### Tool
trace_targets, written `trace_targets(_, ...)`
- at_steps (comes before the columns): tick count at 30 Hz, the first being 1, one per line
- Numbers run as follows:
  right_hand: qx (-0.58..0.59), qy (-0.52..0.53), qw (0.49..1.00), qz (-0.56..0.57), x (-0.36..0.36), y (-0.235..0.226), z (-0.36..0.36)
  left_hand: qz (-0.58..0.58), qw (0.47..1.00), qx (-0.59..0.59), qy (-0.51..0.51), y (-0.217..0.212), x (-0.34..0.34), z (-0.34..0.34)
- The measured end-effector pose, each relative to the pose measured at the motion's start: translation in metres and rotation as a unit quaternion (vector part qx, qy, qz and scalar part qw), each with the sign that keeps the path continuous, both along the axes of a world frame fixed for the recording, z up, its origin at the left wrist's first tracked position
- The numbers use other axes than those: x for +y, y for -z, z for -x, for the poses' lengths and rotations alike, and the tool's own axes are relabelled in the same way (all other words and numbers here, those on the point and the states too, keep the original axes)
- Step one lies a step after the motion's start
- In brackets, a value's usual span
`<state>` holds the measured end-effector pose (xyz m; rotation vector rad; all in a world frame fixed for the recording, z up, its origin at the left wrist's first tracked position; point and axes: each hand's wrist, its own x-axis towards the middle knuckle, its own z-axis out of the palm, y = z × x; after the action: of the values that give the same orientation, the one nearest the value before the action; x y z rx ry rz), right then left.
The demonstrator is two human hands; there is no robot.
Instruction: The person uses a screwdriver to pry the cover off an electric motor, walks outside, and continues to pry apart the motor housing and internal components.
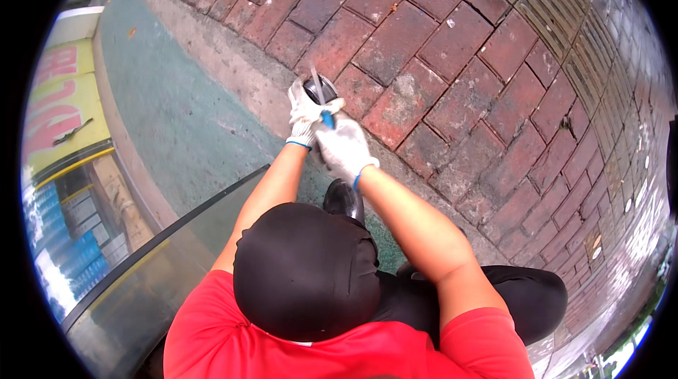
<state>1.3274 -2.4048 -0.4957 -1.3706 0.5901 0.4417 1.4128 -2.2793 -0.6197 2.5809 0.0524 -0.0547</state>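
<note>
My left hand (301, 105), in a white knit glove with a blue cuff edge, is closed around a small, round, shiny black object (327, 89) whose kind I cannot make out. In my right hand (345, 149), gloved the same way, is a hand tool with a blue handle (328, 120) and a narrow, flat, greyish blade (317, 85). The blade crosses over the black object, slightly blurred; whether the two touch is hard to tell. Both hands are close together above the grey kerb strip, beyond a black shoe (344, 200).
Red brick paving (424, 82) lies ahead and to the right, with ribbed yellowish tiles (554, 8) farther off. A green-painted strip (166, 96) runs at left. Beside my left arm stands a dark-framed glass panel (166, 238), and behind it a yellow sign board (67, 100).
</note>
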Motion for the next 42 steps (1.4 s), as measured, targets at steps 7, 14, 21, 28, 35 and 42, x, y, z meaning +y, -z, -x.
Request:
trace_targets(7,0.009,0.020,0.991,0.132,-0.085,0.018,-0.010,0.383,0.898,0.150,-0.159,-0.050,-0.024,0.006)
trace_targets(14,-0.149,-0.157,0.922,0.321,-0.118,-0.006,-0.014,0.695,0.617,0.234,-0.284,-0.056,-0.017,-0.015)
trace_targets(21,-0.135,-0.301,0.881,0.340,-0.126,-0.065,-0.020,0.714,0.577,0.232,-0.322,-0.066,-0.009,-0.017)
trace_targets(28,-0.193,-0.310,0.869,0.333,-0.117,-0.052,-0.014,0.696,0.616,0.205,-0.308,-0.050,-0.008,-0.015)
trace_targets(35,-0.167,-0.326,0.872,0.326,-0.115,-0.049,-0.015,0.654,0.684,0.142,-0.291,-0.044,-0.010,-0.011)
trace_targets(42,-0.177,-0.340,0.847,0.369,-0.116,-0.048,-0.013,0.603,0.734,0.116,-0.290,-0.047,-0.014,-0.008)
